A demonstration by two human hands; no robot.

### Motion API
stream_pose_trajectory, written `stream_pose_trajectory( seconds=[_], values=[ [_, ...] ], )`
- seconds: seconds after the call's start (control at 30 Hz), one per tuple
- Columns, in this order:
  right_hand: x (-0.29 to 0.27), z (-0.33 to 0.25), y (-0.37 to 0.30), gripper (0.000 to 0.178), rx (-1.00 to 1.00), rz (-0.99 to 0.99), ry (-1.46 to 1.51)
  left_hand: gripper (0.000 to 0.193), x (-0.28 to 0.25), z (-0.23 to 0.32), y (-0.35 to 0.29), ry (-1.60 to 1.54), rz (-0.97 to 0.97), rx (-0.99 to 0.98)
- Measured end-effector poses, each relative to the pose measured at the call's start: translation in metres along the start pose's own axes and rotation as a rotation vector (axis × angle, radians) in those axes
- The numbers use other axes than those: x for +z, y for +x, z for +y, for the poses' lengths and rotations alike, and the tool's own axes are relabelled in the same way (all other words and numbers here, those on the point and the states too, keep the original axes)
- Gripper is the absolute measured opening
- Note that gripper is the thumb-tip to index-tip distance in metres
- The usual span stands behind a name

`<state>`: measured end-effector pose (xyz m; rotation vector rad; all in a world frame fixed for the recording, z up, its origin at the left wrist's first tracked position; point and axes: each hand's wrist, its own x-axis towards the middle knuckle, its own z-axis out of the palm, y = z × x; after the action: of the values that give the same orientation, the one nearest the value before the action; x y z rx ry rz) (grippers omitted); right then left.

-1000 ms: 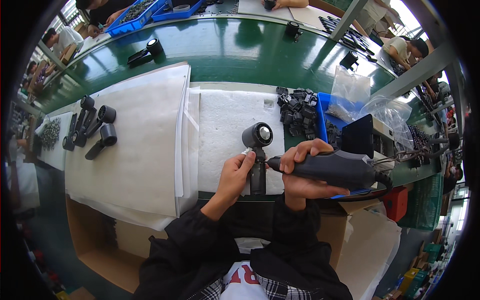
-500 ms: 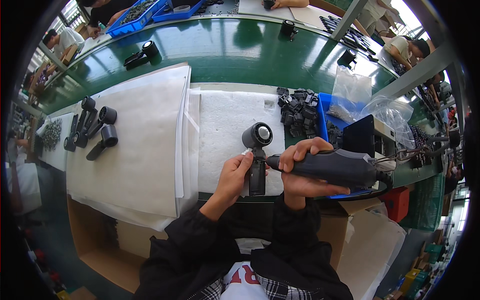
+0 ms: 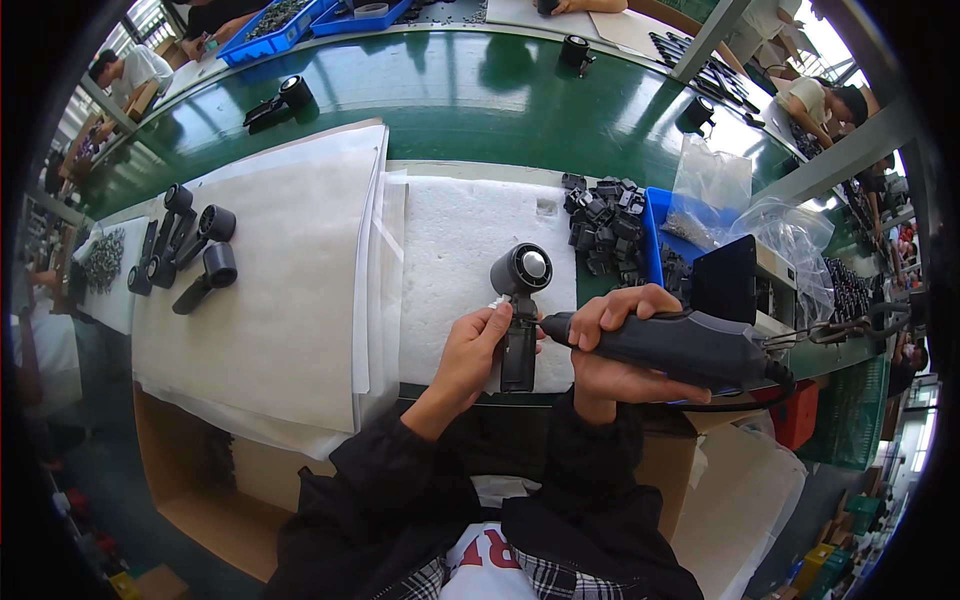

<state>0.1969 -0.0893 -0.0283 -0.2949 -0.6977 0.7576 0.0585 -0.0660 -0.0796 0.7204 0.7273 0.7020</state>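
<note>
At frame centre, on white foam padding (image 3: 455, 240): left hand (image 3: 470, 350) pinching the handle of a dark grey hair-dryer-shaped housing (image 3: 519, 310); right hand (image 3: 615, 345) clenched around a dark electric screwdriver (image 3: 680, 345), tip touching that handle. Upper right of centre, black parts (image 3: 600, 210).

Left hand (image 3: 470, 352) raised from a dark sleeve, fingers pinched together at the tips, right hand (image 3: 615, 345) beside it, fingers curled in a full grip, both forearms converging.
</note>
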Motion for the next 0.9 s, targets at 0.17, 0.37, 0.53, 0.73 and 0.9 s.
stream_pose_trajectory(
  seconds=[0.17,0.37,0.53,0.73,0.9],
  values=[
    [-0.004,-0.007,0.001,0.106,0.026,-0.009,-0.024,0.047,0.01,-0.008,0.006,-0.028,-0.011,-0.013],
    [0.01,0.017,-0.007,0.119,0.246,0.164,-0.162,0.036,-0.002,-0.001,-0.004,-0.079,0.138,0.044],
    [0.003,0.003,0.001,0.115,0.235,0.123,-0.228,0.033,0.007,-0.005,-0.001,-0.097,0.102,0.052],
    [0.014,0.005,0.0,0.114,0.204,0.226,-0.142,0.033,-0.002,-0.003,-0.005,-0.074,0.099,0.047],
    [0.0,-0.008,0.002,0.111,0.108,0.158,0.007,0.038,0.01,-0.006,0.001,-0.098,-0.019,0.006]
  ],
)
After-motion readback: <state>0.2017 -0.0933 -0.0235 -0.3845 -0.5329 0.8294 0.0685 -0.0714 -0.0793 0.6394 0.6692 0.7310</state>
